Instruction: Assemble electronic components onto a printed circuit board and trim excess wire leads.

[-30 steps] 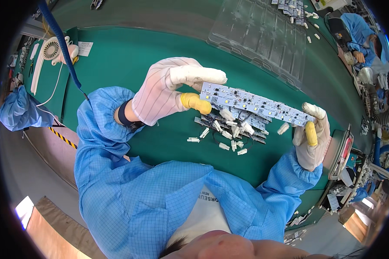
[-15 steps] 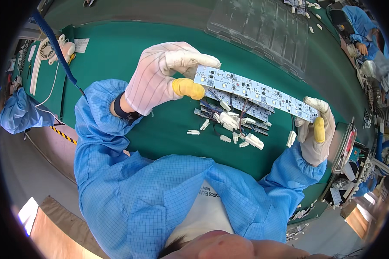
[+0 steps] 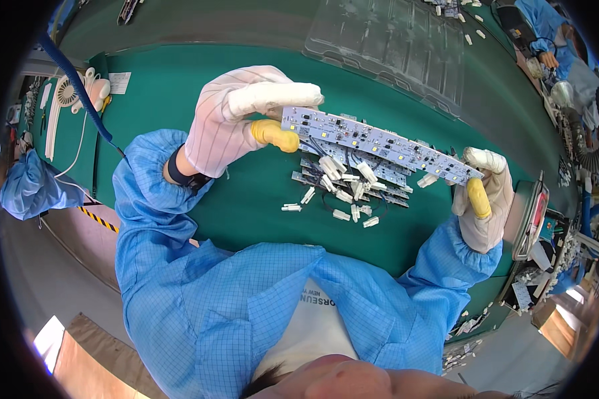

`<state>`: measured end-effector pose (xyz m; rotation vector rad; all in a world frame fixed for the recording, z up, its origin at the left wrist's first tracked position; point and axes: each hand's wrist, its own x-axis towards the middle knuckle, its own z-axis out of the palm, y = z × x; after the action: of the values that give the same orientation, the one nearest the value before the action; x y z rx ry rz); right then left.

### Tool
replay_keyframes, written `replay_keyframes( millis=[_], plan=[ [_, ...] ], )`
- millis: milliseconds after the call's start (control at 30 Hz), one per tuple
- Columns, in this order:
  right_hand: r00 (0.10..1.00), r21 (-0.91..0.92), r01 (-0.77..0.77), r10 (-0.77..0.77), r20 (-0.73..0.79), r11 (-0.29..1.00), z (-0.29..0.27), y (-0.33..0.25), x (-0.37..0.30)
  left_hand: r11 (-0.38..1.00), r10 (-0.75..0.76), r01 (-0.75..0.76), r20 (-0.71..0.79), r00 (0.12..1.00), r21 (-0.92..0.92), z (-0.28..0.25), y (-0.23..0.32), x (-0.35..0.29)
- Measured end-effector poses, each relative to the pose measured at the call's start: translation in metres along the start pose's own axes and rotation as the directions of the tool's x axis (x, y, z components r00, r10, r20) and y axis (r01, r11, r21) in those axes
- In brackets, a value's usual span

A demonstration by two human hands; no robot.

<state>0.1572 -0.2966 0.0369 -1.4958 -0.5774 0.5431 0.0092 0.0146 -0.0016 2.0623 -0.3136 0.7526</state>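
Board: long narrow blue-white circuit strip with small components (image 3: 379, 141), held in the air above the green mat, tilted down toward your right; you grip it at both ends.
Right hand: your white striped glove with yellow fingertip (image 3: 482, 199) pinches the strip's right end between thumb and forefinger.
Left hand: your white striped glove (image 3: 236, 120) pinches the left end, yellow-capped thumb below, forefinger laid along the top edge.
Under the board: loose white plastic connectors with black wires (image 3: 343, 193), scattered on the green table mat (image 3: 180, 93), next to more blue strips.
Behind: clear plastic compartment tray (image 3: 393, 40), well apart from your hands.
Far left: small white desk fan (image 3: 66, 93).
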Motion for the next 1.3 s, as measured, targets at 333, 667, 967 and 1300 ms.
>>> replay_keyframes(
  millis=[333,667,967,1300],
  plan=[
    [0.996,0.012,-0.057,0.056,0.065,0.998,0.000,-0.002,0.005,0.999,-0.036,0.030,0.210,0.977,0.029,-0.016,-0.001,0.001],
    [0.994,-0.074,-0.106,0.104,-0.023,0.992,0.000,-0.005,0.000,0.997,-0.025,0.026,0.009,1.000,-0.074,0.002,-0.002,0.002],
    [0.998,0.048,-0.045,0.042,0.047,0.998,0.001,-0.002,0.004,0.987,-0.091,0.111,0.167,0.982,-0.113,-0.008,-0.007,0.004],
    [0.995,0.001,-0.065,0.064,0.071,0.998,0.006,-0.009,0.003,0.987,-0.092,0.102,0.088,0.992,-0.123,-0.005,-0.007,0.000]
  ],
)
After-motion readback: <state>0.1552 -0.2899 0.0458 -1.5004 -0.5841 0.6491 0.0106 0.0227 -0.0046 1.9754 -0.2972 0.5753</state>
